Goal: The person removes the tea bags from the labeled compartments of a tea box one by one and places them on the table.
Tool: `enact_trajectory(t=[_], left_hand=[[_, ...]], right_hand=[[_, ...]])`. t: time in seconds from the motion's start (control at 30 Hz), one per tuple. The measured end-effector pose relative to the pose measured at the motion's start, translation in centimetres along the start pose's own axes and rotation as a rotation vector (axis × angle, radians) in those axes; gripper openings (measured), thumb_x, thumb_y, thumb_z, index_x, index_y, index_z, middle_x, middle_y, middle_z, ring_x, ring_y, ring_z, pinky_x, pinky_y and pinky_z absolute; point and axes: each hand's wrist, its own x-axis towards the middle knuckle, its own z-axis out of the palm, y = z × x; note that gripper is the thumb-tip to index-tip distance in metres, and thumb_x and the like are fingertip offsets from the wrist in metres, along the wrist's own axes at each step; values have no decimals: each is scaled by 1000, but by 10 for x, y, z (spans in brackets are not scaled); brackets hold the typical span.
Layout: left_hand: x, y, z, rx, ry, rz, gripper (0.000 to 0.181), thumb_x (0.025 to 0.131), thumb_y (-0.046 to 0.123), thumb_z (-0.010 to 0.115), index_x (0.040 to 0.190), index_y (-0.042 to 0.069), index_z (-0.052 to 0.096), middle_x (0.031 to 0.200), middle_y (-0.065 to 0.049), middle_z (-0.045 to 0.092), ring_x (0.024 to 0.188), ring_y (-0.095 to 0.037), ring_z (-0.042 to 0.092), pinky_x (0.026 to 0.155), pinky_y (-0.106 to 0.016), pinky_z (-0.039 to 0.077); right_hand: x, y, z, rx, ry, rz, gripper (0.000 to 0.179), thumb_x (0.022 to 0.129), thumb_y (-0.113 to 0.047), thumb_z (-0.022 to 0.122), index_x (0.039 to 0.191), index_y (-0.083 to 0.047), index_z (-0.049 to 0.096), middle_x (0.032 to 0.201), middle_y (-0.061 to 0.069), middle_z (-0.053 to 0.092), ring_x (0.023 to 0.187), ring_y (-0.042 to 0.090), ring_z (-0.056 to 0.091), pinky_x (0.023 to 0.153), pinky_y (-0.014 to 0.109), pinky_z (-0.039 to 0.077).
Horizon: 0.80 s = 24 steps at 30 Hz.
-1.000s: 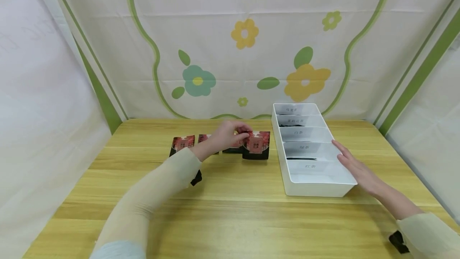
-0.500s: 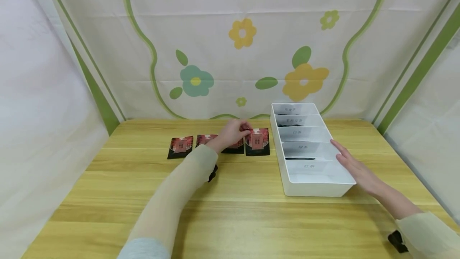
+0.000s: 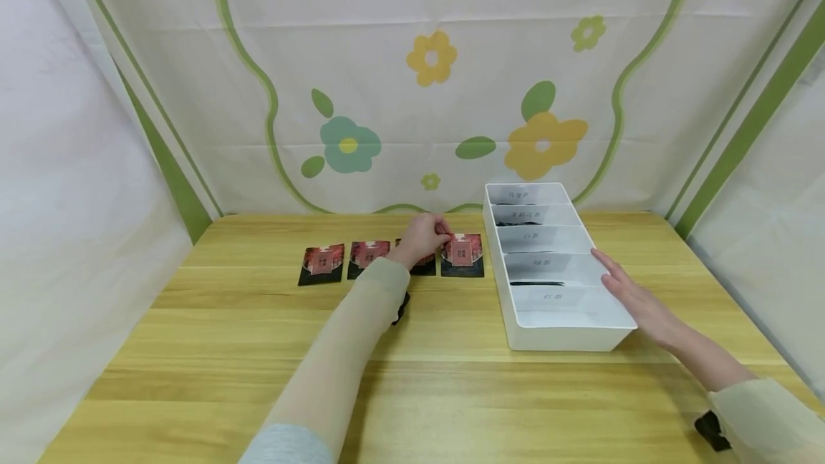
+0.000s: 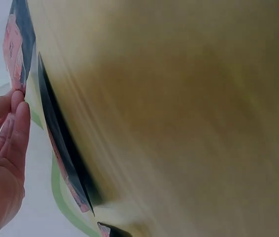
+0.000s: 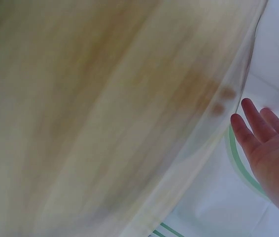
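My left hand (image 3: 422,240) pinches the upper left corner of a red and black tea sachet (image 3: 465,263), the rightmost in a row. In the left wrist view, thumb and fingertips grip this sachet (image 4: 15,47) by its edge. Left of it lie two similar sachets, the far left one (image 3: 321,265) and its neighbour (image 3: 369,253). Another sachet (image 3: 425,269) is partly hidden behind my left hand. My right hand (image 3: 641,310) has its fingers extended along the right side of a white divided box (image 3: 561,339); the right wrist view shows the fingers spread.
The box has several labelled compartments in a column. Dark packet edges show in some, such as a dark packet (image 3: 536,283) in the second from the front. A wooden table (image 3: 451,399) carries everything, with a flowered white cloth (image 3: 387,56) behind it.
My left hand has brought the rightmost sachet down and back into line with the row, and the left forearm has swung rightward. The right hand keeps its place by the box.
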Motion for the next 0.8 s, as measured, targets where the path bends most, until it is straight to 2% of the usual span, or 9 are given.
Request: enact_trajectory(t=[0.23, 0.47, 0.8], left_hand=[[2, 0, 5, -27, 6, -47, 5, 96, 9, 62, 95, 6, 66, 85, -4, 62, 72, -16, 61, 64, -27, 50], [3, 1, 5, 22, 26, -44, 9, 97, 4, 59, 94, 7, 67, 87, -5, 62, 73, -17, 58, 68, -30, 50], [3, 1, 4, 18, 22, -56, 9, 97, 4, 59, 94, 6, 67, 87, -6, 62, 74, -18, 58, 71, -32, 49]], right_hand=[[0, 1, 0, 4, 3, -4, 53, 108, -24, 24, 158, -18, 6, 158, 27, 3, 134, 61, 7, 92, 80, 8], [1, 0, 0, 18, 0, -15, 54, 108, -23, 24, 158, -15, 6, 158, 26, 2, 135, 60, 5, 92, 80, 6], [1, 0, 0, 19, -2, -20, 54, 108, -23, 24, 157, -14, 5, 157, 27, 2, 135, 60, 4, 93, 80, 6]])
